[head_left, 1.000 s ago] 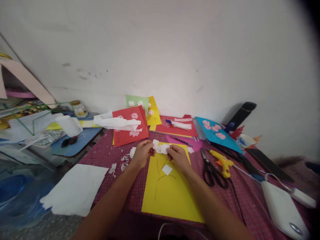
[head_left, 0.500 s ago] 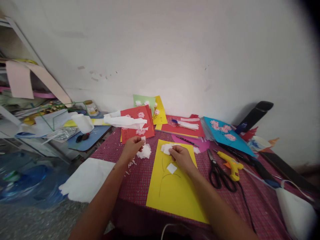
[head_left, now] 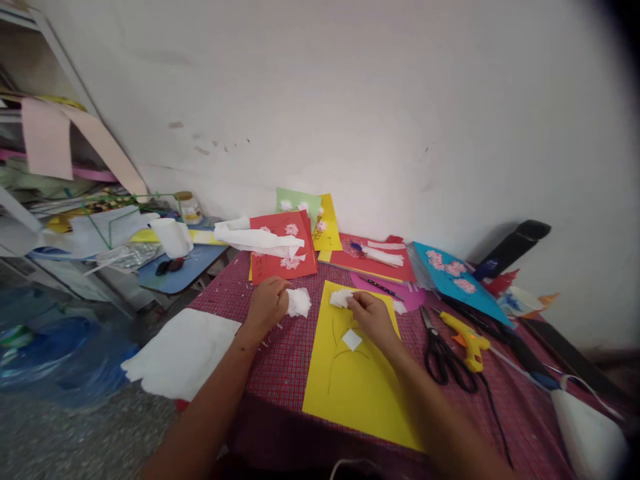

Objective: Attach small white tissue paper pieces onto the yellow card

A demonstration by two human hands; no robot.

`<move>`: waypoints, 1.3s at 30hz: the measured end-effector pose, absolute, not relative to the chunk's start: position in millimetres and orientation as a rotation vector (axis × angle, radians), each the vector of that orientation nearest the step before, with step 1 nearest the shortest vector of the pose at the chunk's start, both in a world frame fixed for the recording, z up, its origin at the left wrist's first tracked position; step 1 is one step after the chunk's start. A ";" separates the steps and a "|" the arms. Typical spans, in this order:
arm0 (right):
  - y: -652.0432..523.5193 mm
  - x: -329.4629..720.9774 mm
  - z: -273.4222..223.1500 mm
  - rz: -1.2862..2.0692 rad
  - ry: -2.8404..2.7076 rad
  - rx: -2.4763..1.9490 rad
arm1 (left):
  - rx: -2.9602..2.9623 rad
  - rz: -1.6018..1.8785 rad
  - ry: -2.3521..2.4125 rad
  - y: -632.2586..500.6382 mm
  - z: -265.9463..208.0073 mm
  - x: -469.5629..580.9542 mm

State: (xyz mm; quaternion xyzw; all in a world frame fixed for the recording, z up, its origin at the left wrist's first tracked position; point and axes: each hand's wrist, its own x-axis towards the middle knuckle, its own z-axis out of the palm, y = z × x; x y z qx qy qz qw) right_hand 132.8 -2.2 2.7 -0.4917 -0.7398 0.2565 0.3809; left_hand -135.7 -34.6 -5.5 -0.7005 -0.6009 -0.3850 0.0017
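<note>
A yellow sheet of paper [head_left: 363, 407] lies on the checked cloth, with thin curved pencil-like lines and a small white paper square [head_left: 352, 340] on it. Near the sheet's top, my right hand [head_left: 373, 319] pinches white tissue paper [head_left: 341, 298]. My left hand [head_left: 269, 303] is closed beside a small pile of white tissue pieces [head_left: 299, 302], left of the sheet. What its fingertips hold, if anything, is hidden behind the hand.
Black-handled scissors [head_left: 443, 357] and a yellow glue gun [head_left: 467, 337] with a cord lie right of the sheet. Flower-decorated red cards [head_left: 277, 263] and a blue card [head_left: 453, 283] stand behind. White tissue [head_left: 183, 357] overhangs the table's left edge.
My left hand has turned over, and the white piece seen in its fingers earlier is out of sight. My right hand keeps its pinch near the sheet's top. The view has shifted slightly.
</note>
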 end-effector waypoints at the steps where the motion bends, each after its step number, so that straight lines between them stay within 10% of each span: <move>1: -1.1 126.8 7.6 0.577 -1.952 -1.263 | -2.172 -1.222 -1.881 -34.4 -5.4 -135.7; 31: -74.1 145.8 6.0 -0.001 -2.576 -1.521 | -2.231 -1.105 -1.830 -35.4 -9.0 -128.9; 39: -52.4 159.2 -5.3 0.479 -2.204 -1.549 | -2.391 -1.390 -1.696 -42.6 4.1 -94.3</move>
